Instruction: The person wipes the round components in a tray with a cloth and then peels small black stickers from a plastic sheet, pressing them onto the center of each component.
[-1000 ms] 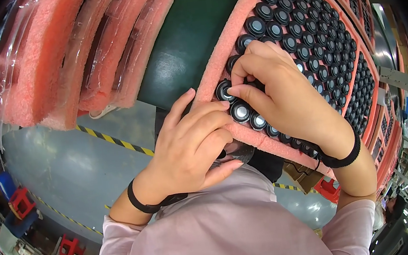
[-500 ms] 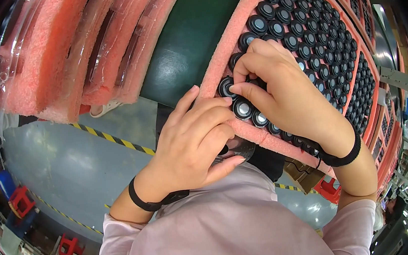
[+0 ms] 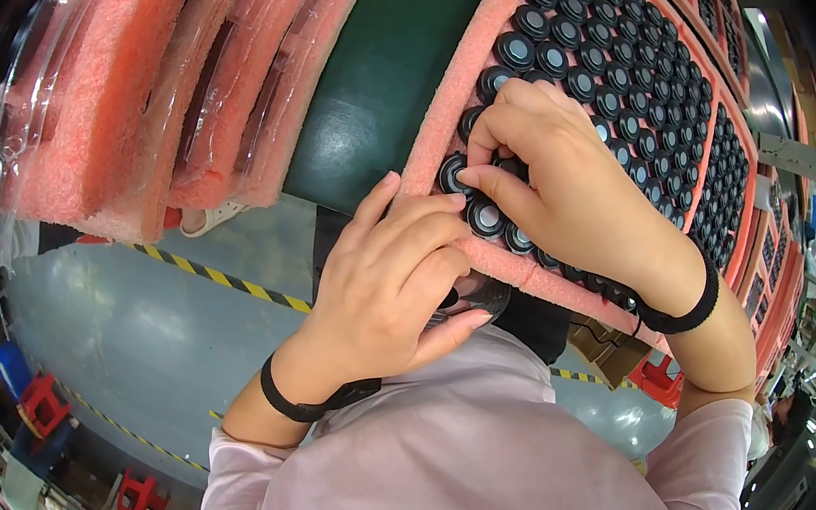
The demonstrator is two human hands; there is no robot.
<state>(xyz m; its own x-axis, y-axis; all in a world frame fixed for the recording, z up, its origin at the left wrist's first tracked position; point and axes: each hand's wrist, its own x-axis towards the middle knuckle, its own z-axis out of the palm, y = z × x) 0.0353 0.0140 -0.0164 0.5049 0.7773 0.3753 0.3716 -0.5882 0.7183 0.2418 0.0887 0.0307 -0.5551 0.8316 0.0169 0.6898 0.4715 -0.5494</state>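
A pink foam tray (image 3: 530, 266) holds rows of round black parts (image 3: 580, 86) with pale, shiny centres. My right hand (image 3: 560, 172) reaches over its near left corner, thumb and bent index finger pinched on a round black part (image 3: 453, 171); the fingers partly cover it. Beside that lies another round black part (image 3: 486, 216) in the corner. My left hand (image 3: 387, 288) lies along the tray's corner edge with its fingers stretched, fingertips touching the foam. Below its thumb side, a dark, shiny curved thing (image 3: 481, 295) shows in part; I cannot make out what it is.
Thick pink foam trays in clear plastic (image 3: 100, 109) stand on the left, beside a dark green surface (image 3: 359, 89). More filled foam trays (image 3: 730, 168) lie to the right. On the grey floor are striped tape (image 3: 219, 274) and red stools (image 3: 139, 497).
Both hands hold almost the same place and pose. The right hand's fingers have stayed at the corner part with only a very slight shift.
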